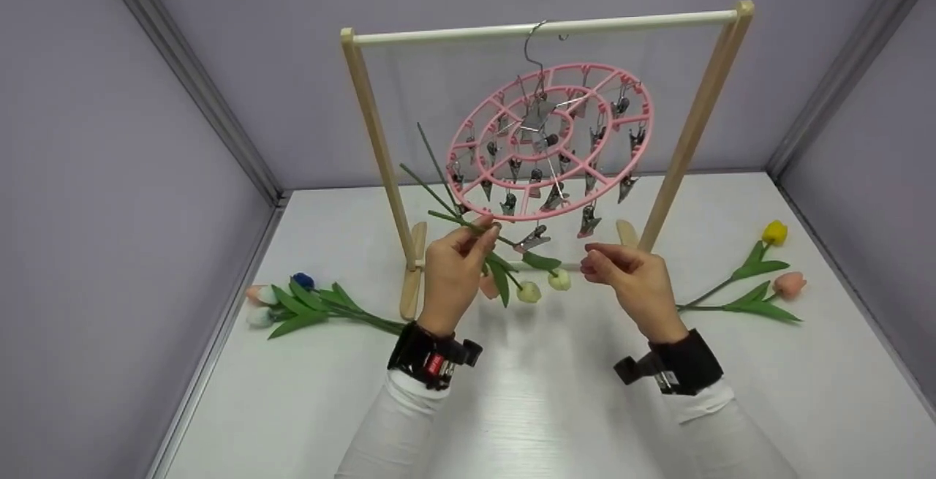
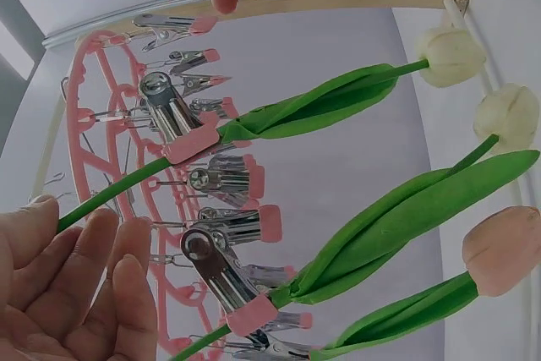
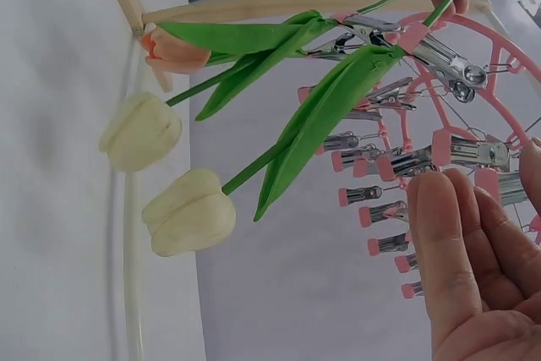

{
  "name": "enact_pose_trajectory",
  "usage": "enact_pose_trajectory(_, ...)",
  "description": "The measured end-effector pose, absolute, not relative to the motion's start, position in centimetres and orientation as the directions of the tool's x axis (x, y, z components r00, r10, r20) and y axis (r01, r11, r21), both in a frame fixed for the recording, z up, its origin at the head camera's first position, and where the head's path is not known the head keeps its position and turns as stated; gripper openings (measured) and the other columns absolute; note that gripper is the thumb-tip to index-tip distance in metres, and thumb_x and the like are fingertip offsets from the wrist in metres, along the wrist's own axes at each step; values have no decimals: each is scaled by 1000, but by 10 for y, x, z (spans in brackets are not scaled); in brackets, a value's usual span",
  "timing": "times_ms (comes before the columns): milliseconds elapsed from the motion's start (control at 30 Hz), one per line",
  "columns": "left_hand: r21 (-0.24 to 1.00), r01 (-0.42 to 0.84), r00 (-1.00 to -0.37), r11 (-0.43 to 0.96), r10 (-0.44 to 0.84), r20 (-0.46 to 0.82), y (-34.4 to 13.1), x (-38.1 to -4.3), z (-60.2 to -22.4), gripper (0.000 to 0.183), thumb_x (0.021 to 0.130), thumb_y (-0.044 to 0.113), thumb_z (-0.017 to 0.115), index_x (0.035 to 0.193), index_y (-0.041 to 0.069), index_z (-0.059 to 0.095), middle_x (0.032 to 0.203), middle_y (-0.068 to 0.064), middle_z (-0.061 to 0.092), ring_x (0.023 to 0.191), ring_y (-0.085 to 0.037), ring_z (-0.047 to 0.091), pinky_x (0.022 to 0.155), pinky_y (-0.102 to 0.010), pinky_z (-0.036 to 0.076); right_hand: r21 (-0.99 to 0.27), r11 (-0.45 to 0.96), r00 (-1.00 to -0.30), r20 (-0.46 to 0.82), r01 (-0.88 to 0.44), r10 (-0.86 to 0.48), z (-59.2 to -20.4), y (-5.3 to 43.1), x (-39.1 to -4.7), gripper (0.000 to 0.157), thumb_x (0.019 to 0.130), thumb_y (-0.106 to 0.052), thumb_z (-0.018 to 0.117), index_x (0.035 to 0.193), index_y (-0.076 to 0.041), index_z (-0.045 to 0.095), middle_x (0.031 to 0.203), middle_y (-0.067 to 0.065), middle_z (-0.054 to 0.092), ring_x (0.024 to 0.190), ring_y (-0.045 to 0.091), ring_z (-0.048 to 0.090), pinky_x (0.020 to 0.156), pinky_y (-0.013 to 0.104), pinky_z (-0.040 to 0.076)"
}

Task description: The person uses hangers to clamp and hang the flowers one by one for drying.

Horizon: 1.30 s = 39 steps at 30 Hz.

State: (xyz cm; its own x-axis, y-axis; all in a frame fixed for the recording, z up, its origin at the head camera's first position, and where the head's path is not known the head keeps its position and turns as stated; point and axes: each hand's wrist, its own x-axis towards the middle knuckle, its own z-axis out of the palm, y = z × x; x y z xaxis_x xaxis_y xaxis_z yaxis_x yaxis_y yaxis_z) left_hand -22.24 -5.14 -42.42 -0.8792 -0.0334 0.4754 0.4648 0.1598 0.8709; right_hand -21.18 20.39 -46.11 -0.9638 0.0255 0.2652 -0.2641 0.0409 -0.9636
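Note:
My left hand (image 1: 457, 267) pinches the green stem of a white tulip (image 1: 559, 279) between thumb and fingers. A metal clip (image 2: 173, 116) with pink tips grips that stem just below its leaf. The clip hangs from the rim of a round pink clip hanger (image 1: 621, 188), which tilts. A second white tulip (image 1: 529, 292) and a pink tulip (image 2: 505, 251) hang beside it, their stems at other clips. My right hand (image 1: 636, 281) is to the right of the flowers, fingers loosely bent and holding nothing. In the right wrist view its fingertips are near several clips.
A wooden stand (image 1: 373, 128) with a white top bar (image 1: 643, 23) carries the hanger by its hook. Several tulips (image 1: 303, 307) lie on the white table at left. A yellow tulip (image 1: 775, 232) and a pink one (image 1: 790, 286) lie at right. Grey walls enclose the table.

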Motion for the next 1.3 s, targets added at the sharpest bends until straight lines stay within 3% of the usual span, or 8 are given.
enact_pose_trajectory(167,871,454,-882,186,-40,469,-54,-221,-429,32,94,24,71,119,4,72,109,-4,73,81,-14,70,69,-26,56,-962,61,-963,267,-266,20,-463,214,-210,36,94,-19,71,115,10,67,98,24,69,90,35,70,78,36,57)
enact_pose_trajectory(333,870,438,-886,224,-57,461,-57,-218,-434,35,92,28,73,119,5,72,104,-2,73,72,-23,67,56,-22,48,-958,93,-962,272,-270,18,-464,226,-208,37,95,-21,69,117,9,67,99,24,69,91,35,70,78,34,57)
enact_pose_trajectory(600,878,425,-895,219,-43,444,-60,-215,-442,37,90,28,76,115,2,73,112,-6,72,71,-13,65,58,-23,48,-957,142,-965,261,-253,37,-467,248,-203,38,96,-20,67,120,10,65,102,27,68,90,23,71,78,32,57)
enact_pose_trajectory(800,870,440,-889,225,-28,457,-64,-207,-451,33,89,25,76,113,3,73,100,-1,73,74,-12,69,64,-26,54,-955,192,-970,240,-228,41,-477,267,-201,39,96,-21,68,120,10,66,103,20,72,90,25,72,76,31,57)
enact_pose_trajectory(967,885,408,-908,224,-1,419,-66,-194,-464,40,90,23,75,121,-2,69,100,-5,73,77,-14,71,65,-26,55,-929,312,-974,224,-200,41,-488,289,-198,40,97,-25,66,120,8,66,107,20,71,88,13,71,76,29,57)
enact_pose_trajectory(1100,897,375,-926,232,54,373,-67,-177,-479,36,91,21,74,118,-2,70,102,-7,73,80,-14,70,68,-26,56,-906,394,-982,183,-152,41,-498,311,-194,42,98,-27,65,122,8,65,110,22,69,90,9,69,77,27,56)
enact_pose_trajectory(1300,932,287,-955,221,147,259,-63,-148,-505,23,94,25,71,109,8,75,98,0,74,80,-12,68,70,-27,55,-756,647,-981,184,-100,63,-507,363,-187,35,97,-25,67,120,2,70,111,21,70,84,-7,60,69,14,50)
